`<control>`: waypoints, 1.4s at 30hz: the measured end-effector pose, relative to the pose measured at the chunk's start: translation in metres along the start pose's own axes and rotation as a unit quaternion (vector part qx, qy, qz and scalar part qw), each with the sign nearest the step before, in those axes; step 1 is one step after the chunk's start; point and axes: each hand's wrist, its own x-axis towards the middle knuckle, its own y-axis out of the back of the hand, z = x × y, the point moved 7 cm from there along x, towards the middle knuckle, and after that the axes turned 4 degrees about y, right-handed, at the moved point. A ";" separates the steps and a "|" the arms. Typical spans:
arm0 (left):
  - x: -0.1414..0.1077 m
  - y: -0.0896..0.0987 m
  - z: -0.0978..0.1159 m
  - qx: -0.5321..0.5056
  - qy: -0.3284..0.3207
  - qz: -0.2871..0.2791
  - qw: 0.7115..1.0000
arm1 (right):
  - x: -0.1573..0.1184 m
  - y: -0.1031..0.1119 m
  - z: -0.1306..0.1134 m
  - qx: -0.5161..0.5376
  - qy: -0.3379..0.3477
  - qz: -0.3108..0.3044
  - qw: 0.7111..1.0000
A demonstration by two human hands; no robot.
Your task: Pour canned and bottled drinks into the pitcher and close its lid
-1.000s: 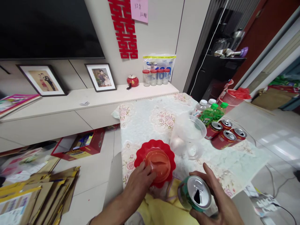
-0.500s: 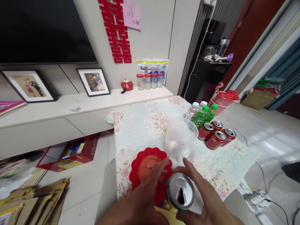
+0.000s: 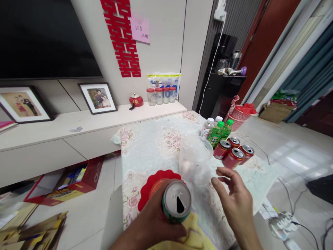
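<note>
An opened green drink can [image 3: 177, 198] is in my left hand [image 3: 153, 220], whose fingers wrap round its side; the can's silver top faces up. My right hand [image 3: 234, 199] is off to the right, fingers apart and slightly curled, with nothing in it. Behind the can lies a red scalloped plate [image 3: 145, 191], partly hidden by my left hand, with an orange round thing on it. A clear plastic tub [image 3: 195, 156] stands beyond my hands, with whitish contents I cannot make out. Below the can is a yellow cloth [image 3: 194, 231].
Several opened red cans [image 3: 233, 158] stand on the table's right side. Green-capped bottles [image 3: 215, 135] and white-capped bottles [image 3: 207, 127] are behind them. A flowered cloth [image 3: 145, 149] covers the table. Past it, a white cabinet [image 3: 104, 126] holds red-lidded jars [image 3: 159, 96].
The can has passed from my right hand into my left and moved left. My right hand has let go and drawn away to the right. The view has shifted slightly.
</note>
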 end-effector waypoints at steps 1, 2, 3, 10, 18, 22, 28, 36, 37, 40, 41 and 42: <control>0.002 0.006 0.003 -0.020 0.015 0.015 1.000 | -0.001 -0.010 0.014 0.019 -0.042 -0.022 0.999; 0.004 0.011 0.006 -0.039 0.024 0.030 0.999 | -0.001 -0.021 0.023 0.037 -0.064 -0.047 0.996; 0.006 0.018 0.010 -0.049 0.023 0.048 0.997 | -0.003 -0.032 0.029 0.053 -0.075 -0.073 0.993; 0.019 0.050 0.037 -0.014 -0.003 0.132 0.991 | -0.012 -0.055 0.039 0.147 -0.065 -0.085 0.983; 0.029 0.057 0.071 0.029 -0.031 0.162 0.986 | -0.036 -0.036 0.043 0.167 -0.068 -0.060 0.982; 0.039 0.051 0.083 0.058 -0.047 0.143 0.987 | -0.039 -0.033 0.038 0.162 -0.073 -0.055 0.983; 0.055 0.047 0.087 0.084 -0.067 0.092 0.990 | -0.039 -0.034 0.033 0.155 -0.068 -0.053 0.984; 0.072 0.044 0.103 0.200 -0.145 0.087 0.965 | -0.039 -0.033 0.035 0.148 -0.065 -0.044 0.986; 0.073 0.043 0.107 0.228 -0.156 0.089 0.957 | -0.039 -0.033 0.035 0.148 -0.064 -0.044 0.986; 0.076 0.039 0.119 0.319 -0.195 0.100 0.922 | -0.039 -0.034 0.036 0.151 -0.064 -0.044 0.985; 0.077 0.037 0.121 0.349 -0.202 0.101 0.910 | -0.039 -0.034 0.036 0.152 -0.064 -0.044 0.985; 0.078 0.036 0.122 0.377 -0.206 0.102 0.897 | -0.039 -0.034 0.037 0.153 -0.064 -0.045 0.985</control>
